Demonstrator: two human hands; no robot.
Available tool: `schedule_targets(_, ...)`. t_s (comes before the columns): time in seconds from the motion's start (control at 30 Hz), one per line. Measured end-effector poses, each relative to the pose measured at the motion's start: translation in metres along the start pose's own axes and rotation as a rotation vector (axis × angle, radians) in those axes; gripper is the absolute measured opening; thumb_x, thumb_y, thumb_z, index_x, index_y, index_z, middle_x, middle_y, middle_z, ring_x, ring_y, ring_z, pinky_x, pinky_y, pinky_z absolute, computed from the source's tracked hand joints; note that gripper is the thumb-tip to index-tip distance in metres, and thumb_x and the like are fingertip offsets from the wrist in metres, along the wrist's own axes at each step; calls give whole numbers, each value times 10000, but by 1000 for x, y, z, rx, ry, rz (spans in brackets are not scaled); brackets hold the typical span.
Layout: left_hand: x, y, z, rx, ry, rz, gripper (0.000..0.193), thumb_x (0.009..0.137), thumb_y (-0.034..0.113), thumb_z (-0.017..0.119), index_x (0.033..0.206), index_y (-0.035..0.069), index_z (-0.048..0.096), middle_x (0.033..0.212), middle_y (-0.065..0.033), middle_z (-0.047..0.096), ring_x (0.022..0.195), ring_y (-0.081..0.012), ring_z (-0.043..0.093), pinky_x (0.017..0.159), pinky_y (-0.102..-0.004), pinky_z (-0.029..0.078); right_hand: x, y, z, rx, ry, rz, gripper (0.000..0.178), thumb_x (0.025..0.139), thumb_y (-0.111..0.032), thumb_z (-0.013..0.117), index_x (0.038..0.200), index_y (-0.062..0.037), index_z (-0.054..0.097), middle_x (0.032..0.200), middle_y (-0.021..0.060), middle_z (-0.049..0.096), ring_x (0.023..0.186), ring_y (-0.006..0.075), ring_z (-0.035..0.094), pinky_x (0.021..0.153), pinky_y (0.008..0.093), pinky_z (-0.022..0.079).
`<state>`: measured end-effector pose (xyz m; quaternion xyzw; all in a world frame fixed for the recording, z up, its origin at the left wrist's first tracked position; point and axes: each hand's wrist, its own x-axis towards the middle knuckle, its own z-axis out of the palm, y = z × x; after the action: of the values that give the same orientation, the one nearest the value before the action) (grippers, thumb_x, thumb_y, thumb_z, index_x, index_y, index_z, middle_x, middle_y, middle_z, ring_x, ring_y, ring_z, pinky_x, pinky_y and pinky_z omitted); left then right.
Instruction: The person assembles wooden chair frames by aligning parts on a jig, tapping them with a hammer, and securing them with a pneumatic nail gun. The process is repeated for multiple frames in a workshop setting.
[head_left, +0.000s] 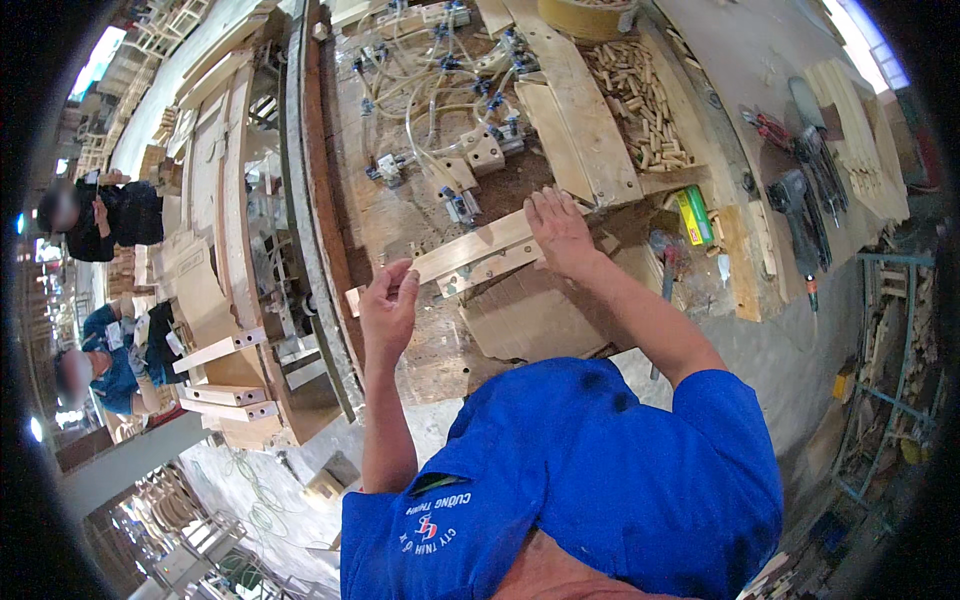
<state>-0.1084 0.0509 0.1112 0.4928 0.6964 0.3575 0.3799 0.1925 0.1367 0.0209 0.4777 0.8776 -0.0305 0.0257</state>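
Note:
A pale wooden strip (478,245) lies slantwise across the workbench (385,225) in front of me. Around its left end my left hand (386,305) is closed, thumb and fingers bent against the wood. The fingers of my right hand (560,230) are wrapped over its other end, next to a raised board. Along the strip's near side sits a second, shorter wooden piece (490,268) with several holes or metal fittings in it. Beneath this lies a flat brown cardboard sheet (535,315). My palms hide parts of the strip.
Pneumatic clamps with looping hoses (440,90) occupy the bench's far side. Wooden dowels (640,105) fill a bin at the right, near a green-yellow box (695,215) and a hammer (667,285). Power drills (795,210) lie farther right. Two people work at the left beyond stacked wood (225,395).

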Motion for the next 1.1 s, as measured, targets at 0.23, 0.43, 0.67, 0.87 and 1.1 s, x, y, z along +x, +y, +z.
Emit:
schedule_targets(0.23, 27, -16, 4, 119, -14, -13, 331, 988, 216, 694, 1228, -11, 693, 1094, -110, 748, 995, -158, 685, 915, -308, 534, 8, 2, 11, 50, -21, 10, 958, 686, -323, 871, 1461, 35, 437, 1414, 200, 496, 1407, 376, 421, 1229, 510, 256)
schedule_targets(0.43, 53, -31, 16, 91, -42, 21, 325, 993, 217, 675, 1215, -19, 697, 1060, -93, 748, 972, -145, 683, 904, -297, 531, 8, 1, 19, 78, 73, 21, 845, 717, -219, 783, 1450, 37, 449, 1394, 201, 505, 1392, 377, 433, 1223, 511, 264)
schedule_targets(0.67, 79, -22, 19, 89, -22, 8, 324, 984, 208, 676, 1206, -27, 700, 1038, -111, 762, 923, -150, 699, 854, -301, 547, 9, 2, 11, 30, 93, 17, 780, 708, -222, 769, 1386, 46, 494, 1316, 203, 529, 1349, 369, 449, 1212, 508, 283)
schedule_targets(0.87, 79, -27, 27, 56, -41, 26, 309, 984, 196, 672, 1197, -25, 702, 1017, -117, 764, 905, -153, 702, 850, -302, 549, 10, 2, 18, 8, 128, 11, 665, 784, -193, 698, 1373, 44, 500, 1326, 216, 530, 1345, 387, 458, 1207, 514, 289)
schedule_targets(1.1, 76, -42, 32, 66, -56, 41, 302, 986, 200, 674, 1194, -16, 707, 1011, -123, 767, 895, -155, 707, 847, -306, 551, 16, -6, 26, -95, 58, 39, 686, 855, -209, 655, 1447, 67, 446, 1404, 240, 503, 1390, 407, 438, 1232, 512, 256)
